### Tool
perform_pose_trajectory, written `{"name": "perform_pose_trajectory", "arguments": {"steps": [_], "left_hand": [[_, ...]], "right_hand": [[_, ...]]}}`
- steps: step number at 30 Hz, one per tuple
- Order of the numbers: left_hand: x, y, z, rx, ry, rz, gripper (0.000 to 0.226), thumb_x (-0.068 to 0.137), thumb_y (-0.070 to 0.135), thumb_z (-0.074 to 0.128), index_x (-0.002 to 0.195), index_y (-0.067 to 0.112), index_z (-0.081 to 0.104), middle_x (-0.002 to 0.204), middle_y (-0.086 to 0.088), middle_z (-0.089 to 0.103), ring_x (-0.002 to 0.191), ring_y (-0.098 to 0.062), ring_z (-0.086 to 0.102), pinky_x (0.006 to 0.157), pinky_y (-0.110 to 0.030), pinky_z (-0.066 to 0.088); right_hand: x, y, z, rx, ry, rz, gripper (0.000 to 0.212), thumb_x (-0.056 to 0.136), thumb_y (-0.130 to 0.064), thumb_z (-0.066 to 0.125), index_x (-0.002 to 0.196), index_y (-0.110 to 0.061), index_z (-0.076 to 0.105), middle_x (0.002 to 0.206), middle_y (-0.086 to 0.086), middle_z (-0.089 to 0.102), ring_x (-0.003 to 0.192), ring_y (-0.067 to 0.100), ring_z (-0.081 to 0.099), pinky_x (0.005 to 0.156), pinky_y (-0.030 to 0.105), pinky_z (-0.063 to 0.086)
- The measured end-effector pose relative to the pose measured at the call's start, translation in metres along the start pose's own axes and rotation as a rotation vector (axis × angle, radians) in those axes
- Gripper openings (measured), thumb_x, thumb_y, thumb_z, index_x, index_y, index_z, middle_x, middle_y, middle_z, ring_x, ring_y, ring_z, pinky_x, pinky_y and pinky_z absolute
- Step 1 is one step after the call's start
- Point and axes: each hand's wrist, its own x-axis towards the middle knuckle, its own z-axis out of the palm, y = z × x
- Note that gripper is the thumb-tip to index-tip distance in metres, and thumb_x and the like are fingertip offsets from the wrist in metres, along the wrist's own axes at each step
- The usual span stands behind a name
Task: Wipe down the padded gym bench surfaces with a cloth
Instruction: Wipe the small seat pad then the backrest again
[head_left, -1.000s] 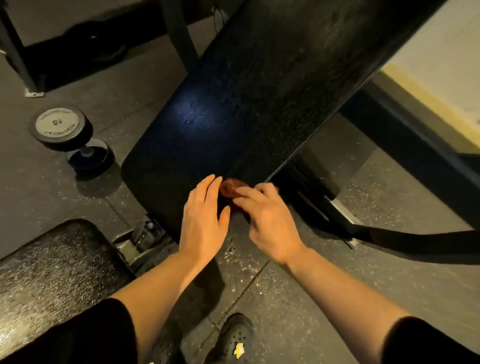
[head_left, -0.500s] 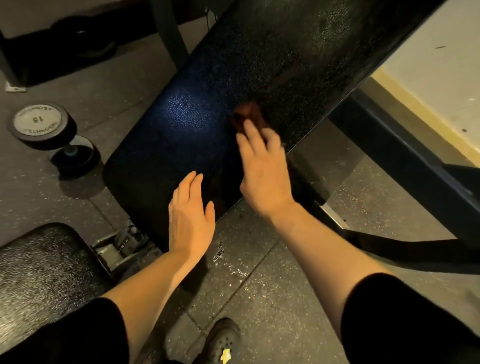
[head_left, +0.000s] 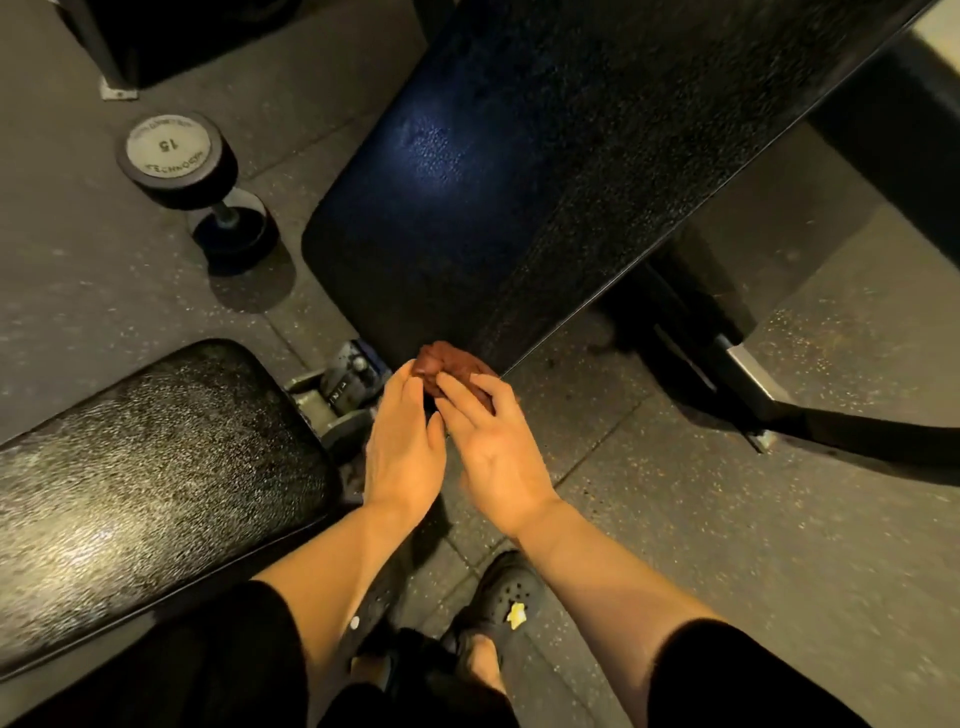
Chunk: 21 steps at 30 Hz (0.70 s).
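1. since the frame half a second back, our right hand (head_left: 496, 457) has drawn the cloth (head_left: 448, 368) down the incline backrest pad (head_left: 545, 171) from mid-pad to its lower edge, and our left hand (head_left: 402, 449) has closed in beside it.
2. cloth: a small reddish-brown wad, bunched, lying at the bottom corner of the backrest pad, touching the pad's lower edge.
3. right hand: fingers loosely curled over the wad and holding it; we judge this grip keeps the cloth compact so it can be pressed along the pad.
4. left hand: fingers fairly straight and close together, fingertips touching the left side of the wad; whether they pinch it we cannot tell. we judge it is helping to regather or refold the cloth.
5. seat pad (head_left: 145, 467): lower left, apart from the cloth, its surface glossy.
6. hinge bracket (head_left: 337, 387): between the two pads, just left of our hands.
7. dumbbell (head_left: 192, 182): marked 15, standing on end on the rubber floor (head_left: 727, 519), well apart from our hands.
8. clog (head_left: 501, 597): dark, below our forearms, standing on the floor.
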Motion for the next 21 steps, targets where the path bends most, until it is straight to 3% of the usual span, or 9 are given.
{"name": "perform_pose_trajectory", "arguments": {"steps": [3, 5, 7, 9, 12, 15, 17, 21], "left_hand": [[-0.012, -0.005, -0.011, -0.208, -0.015, -0.094, 0.044, 0.100, 0.010, 0.039, 0.143, 0.016, 0.035, 0.135, 0.002, 0.047, 0.126, -0.015, 0.045, 0.094, -0.008, 0.026], [-0.020, 0.000, -0.028, -0.325, -0.031, -0.148, 0.047, 0.102, 0.016, 0.037, 0.148, 0.015, 0.027, 0.125, 0.007, 0.055, 0.118, -0.009, 0.049, 0.091, -0.005, 0.029], [-0.028, 0.011, -0.054, -0.506, -0.007, -0.205, 0.050, 0.102, 0.018, 0.038, 0.149, 0.011, 0.023, 0.107, 0.016, 0.057, 0.105, -0.003, 0.053, 0.093, -0.009, 0.035], [-0.036, 0.024, -0.087, -0.648, 0.077, -0.254, 0.052, 0.100, 0.015, 0.045, 0.147, 0.006, 0.025, 0.105, 0.004, 0.060, 0.090, -0.001, 0.056, 0.082, -0.008, 0.045], [-0.059, 0.038, -0.140, -0.690, 0.165, -0.265, 0.054, 0.091, 0.007, 0.061, 0.139, 0.000, 0.038, 0.111, -0.015, 0.059, 0.084, -0.008, 0.059, 0.068, -0.007, 0.048], [-0.096, 0.044, -0.193, -0.625, 0.257, -0.120, 0.042, 0.078, 0.017, 0.073, 0.118, 0.016, 0.059, 0.090, -0.005, 0.067, 0.074, -0.004, 0.064, 0.069, -0.013, 0.049], [-0.127, 0.050, -0.223, -0.524, 0.328, -0.080, 0.032, 0.072, 0.015, 0.077, 0.099, 0.025, 0.063, 0.070, 0.000, 0.062, 0.062, -0.005, 0.059, 0.065, -0.018, 0.046], [-0.197, 0.067, -0.292, -0.446, 0.544, -0.120, 0.020, 0.073, 0.003, 0.079, 0.082, 0.013, 0.063, 0.056, 0.003, 0.042, 0.052, -0.004, 0.042, 0.058, -0.017, 0.039]], "right_hand": [[-0.003, -0.023, -0.005, 0.452, 0.084, 0.228, 0.047, 0.077, 0.013, 0.055, 0.118, -0.007, 0.065, 0.132, 0.007, 0.057, 0.123, 0.024, 0.045, 0.106, 0.019, 0.028], [-0.002, -0.039, -0.025, 0.696, 0.114, 0.379, 0.044, 0.083, 0.013, 0.050, 0.114, -0.014, 0.066, 0.127, 0.000, 0.059, 0.118, 0.009, 0.048, 0.100, 0.011, 0.031], [-0.004, -0.057, -0.047, 0.865, 0.123, 0.396, 0.041, 0.083, 0.013, 0.049, 0.107, -0.016, 0.064, 0.119, -0.002, 0.059, 0.107, -0.002, 0.053, 0.091, 0.006, 0.036], [-0.007, -0.076, -0.071, 0.916, 0.107, 0.353, 0.038, 0.082, 0.013, 0.050, 0.104, -0.017, 0.059, 0.113, 0.000, 0.057, 0.101, -0.001, 0.055, 0.087, 0.008, 0.040], [-0.010, -0.105, -0.106, 0.943, 0.032, 0.279, 0.043, 0.079, 0.010, 0.056, 0.112, -0.017, 0.051, 0.113, 0.004, 0.055, 0.101, 0.009, 0.057, 0.089, 0.020, 0.046], [-0.014, -0.140, -0.148, 1.043, -0.044, 0.188, 0.051, 0.078, 0.007, 0.064, 0.120, -0.016, 0.049, 0.105, -0.004, 0.059, 0.093, -0.002, 0.059, 0.083, 0.013, 0.047], [-0.018, -0.165, -0.175, 1.055, -0.072, 0.116, 0.045, 0.081, 0.002, 0.067, 0.120, -0.014, 0.051, 0.100, -0.003, 0.062, 0.088, -0.002, 0.059, 0.078, 0.009, 0.045], [-0.017, -0.229, -0.220, 0.893, -0.042, -0.073, 0.012, 0.084, -0.005, 0.066, 0.096, -0.009, 0.066, 0.085, 0.002, 0.067, 0.078, 0.008, 0.060, 0.075, 0.024, 0.048]]}}
